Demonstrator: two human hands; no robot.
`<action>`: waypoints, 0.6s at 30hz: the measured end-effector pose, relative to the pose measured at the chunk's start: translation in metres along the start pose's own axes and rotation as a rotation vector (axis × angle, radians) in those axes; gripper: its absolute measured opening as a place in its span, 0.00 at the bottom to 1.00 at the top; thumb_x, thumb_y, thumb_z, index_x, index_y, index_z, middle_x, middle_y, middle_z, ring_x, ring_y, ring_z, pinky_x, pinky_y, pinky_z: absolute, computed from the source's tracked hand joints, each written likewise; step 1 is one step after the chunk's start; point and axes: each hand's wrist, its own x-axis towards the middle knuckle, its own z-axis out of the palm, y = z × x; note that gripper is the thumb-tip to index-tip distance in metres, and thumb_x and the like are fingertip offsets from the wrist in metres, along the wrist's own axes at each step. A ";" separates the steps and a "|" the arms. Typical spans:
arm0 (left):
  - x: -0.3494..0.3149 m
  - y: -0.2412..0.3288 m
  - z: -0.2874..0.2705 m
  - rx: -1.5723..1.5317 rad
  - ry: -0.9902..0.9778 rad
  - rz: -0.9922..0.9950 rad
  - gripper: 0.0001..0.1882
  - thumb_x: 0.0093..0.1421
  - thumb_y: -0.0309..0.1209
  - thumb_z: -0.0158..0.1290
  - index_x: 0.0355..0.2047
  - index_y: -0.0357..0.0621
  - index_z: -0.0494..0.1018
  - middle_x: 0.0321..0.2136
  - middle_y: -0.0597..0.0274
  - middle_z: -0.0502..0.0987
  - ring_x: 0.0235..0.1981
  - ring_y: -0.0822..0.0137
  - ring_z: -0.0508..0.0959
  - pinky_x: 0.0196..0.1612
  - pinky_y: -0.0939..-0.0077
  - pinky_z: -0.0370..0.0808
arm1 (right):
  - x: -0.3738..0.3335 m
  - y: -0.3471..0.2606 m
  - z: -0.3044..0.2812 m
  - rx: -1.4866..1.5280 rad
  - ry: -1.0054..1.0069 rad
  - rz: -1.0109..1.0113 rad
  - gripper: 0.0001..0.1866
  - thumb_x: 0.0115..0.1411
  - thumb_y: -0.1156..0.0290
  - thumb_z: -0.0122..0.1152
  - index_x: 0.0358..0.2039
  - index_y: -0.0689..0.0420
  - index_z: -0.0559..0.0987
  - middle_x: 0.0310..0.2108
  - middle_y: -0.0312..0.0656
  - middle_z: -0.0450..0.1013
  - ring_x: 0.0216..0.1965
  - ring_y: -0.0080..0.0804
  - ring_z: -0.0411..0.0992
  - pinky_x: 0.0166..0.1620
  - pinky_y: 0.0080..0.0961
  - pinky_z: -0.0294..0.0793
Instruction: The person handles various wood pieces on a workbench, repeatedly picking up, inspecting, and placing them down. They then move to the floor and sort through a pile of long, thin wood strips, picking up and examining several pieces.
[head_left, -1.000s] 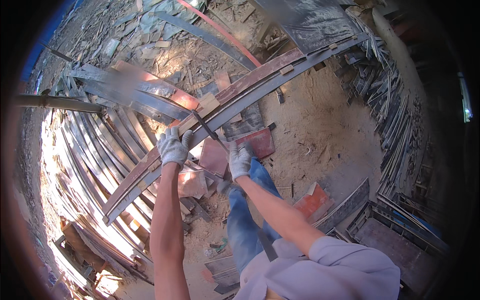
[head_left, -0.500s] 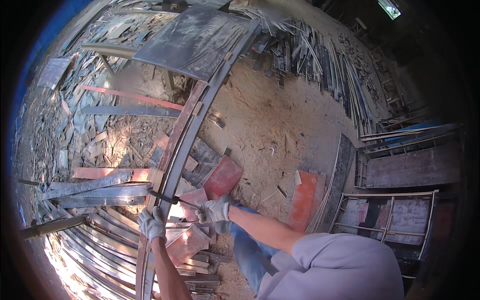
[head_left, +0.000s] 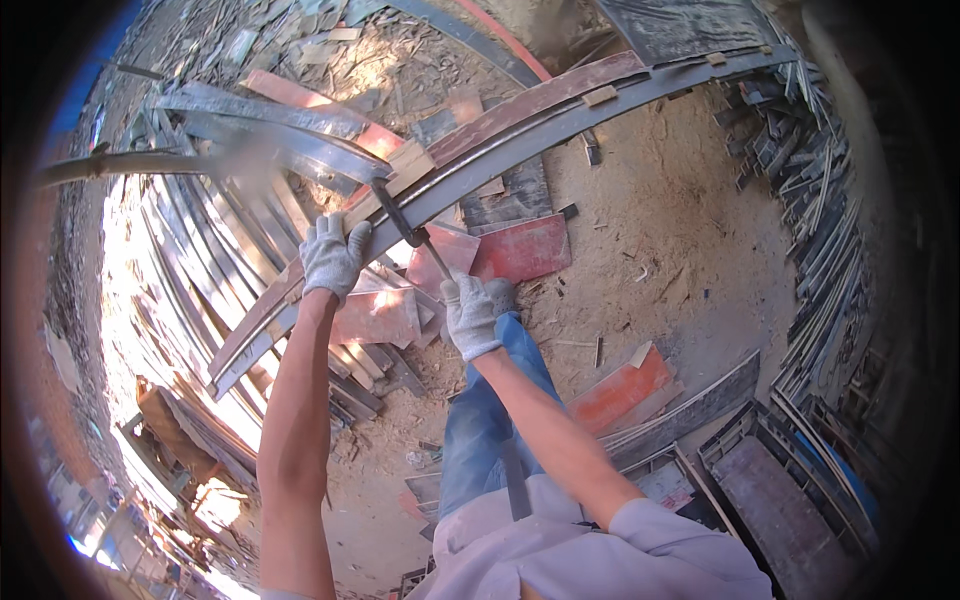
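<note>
A dark bar clamp (head_left: 402,216) sits across a long grey metal beam (head_left: 540,143) and the wooden board strip (head_left: 550,105) along its far side. Its jaw reaches over next to a pale wood block (head_left: 410,163). My right hand (head_left: 472,318), in a grey-white work glove, is closed round the clamp's screw handle on the near side of the beam. Left of the clamp, my left hand (head_left: 334,258), gloved alike, rests on the beam and strip, thumb apart from the outstretched fingers. Part of its fingertips' contact is hard to make out.
Red panels (head_left: 525,247) lie on the dusty ground beyond my right hand. Long timber strips (head_left: 190,290) are piled at left, under the beam. An orange-red board (head_left: 625,390) and framed panels (head_left: 780,510) lie at right. Stacked strips (head_left: 825,220) line the far right.
My view has turned, so the beam now runs diagonally and the clamp appears higher. My right hand remains on the clamp handle, and my left hand stays by the beam.
</note>
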 end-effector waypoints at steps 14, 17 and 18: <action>-0.008 0.013 0.000 0.008 0.017 -0.025 0.27 0.66 0.55 0.49 0.54 0.47 0.71 0.48 0.50 0.73 0.52 0.46 0.72 0.56 0.52 0.66 | 0.034 0.036 -0.012 1.119 -0.311 0.901 0.35 0.69 0.42 0.52 0.60 0.62 0.68 0.34 0.42 0.74 0.34 0.35 0.73 0.36 0.32 0.73; -0.010 0.014 -0.004 -0.004 0.013 -0.038 0.27 0.66 0.55 0.50 0.54 0.48 0.71 0.48 0.50 0.73 0.53 0.47 0.72 0.56 0.52 0.66 | 0.025 0.032 -0.014 0.213 -0.169 0.090 0.46 0.63 0.36 0.56 0.66 0.63 0.62 0.53 0.52 0.70 0.50 0.44 0.72 0.50 0.37 0.75; -0.011 0.012 -0.003 -0.006 0.013 -0.045 0.27 0.66 0.55 0.50 0.54 0.48 0.71 0.48 0.50 0.73 0.53 0.47 0.72 0.56 0.52 0.66 | 0.030 0.023 -0.024 -0.065 -0.215 -0.103 0.50 0.62 0.33 0.55 0.69 0.63 0.59 0.60 0.55 0.65 0.56 0.48 0.69 0.54 0.39 0.73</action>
